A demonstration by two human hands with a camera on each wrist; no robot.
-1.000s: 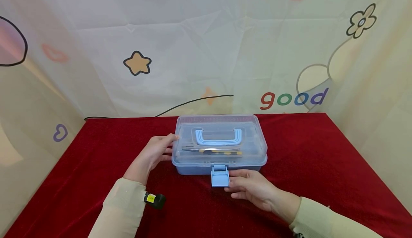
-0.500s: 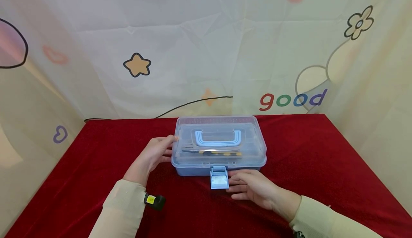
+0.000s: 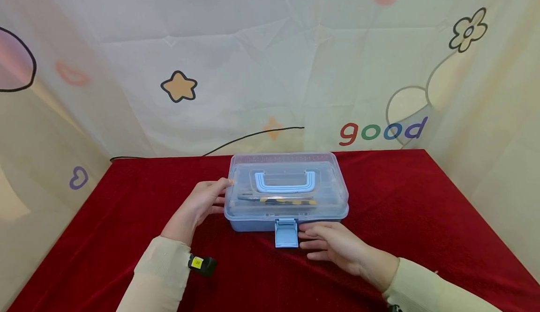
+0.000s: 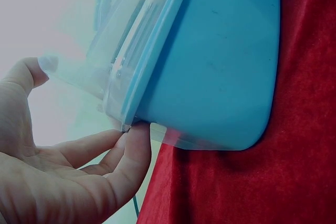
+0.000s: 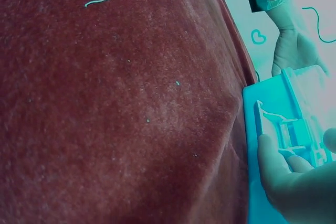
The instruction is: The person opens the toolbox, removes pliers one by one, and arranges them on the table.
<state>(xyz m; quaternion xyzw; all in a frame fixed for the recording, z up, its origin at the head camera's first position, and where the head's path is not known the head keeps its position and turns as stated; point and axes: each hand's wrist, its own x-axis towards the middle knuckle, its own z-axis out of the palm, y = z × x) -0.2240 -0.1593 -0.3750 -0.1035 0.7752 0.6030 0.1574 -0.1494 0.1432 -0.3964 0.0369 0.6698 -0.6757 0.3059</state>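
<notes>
Presently | left hand [image 3: 203, 202] grips box [image 3: 274, 210] side (thumb uppermost) | right hand [image 3: 339, 246] at latch [image 3: 286, 237], fingers loosely spread

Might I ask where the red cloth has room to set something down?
Free: red cloth right of the clear-lidded box, and left of the left hand. Crowded: the box's left end, and its latch beside the right hand.

We've a creased off-wht fabric backdrop [image 3: 261, 54] behind the far edge of a red velvet-covered surface [image 3: 401, 199] & down both sides. Above far edge, twd L corner: orange blk-outlined star [image 3: 179, 87]; nr R corner: multicol. lettering "good" [image 3: 370, 131]. Purple heart outline [image 3: 73, 182] just beyond far L corner.
</notes>
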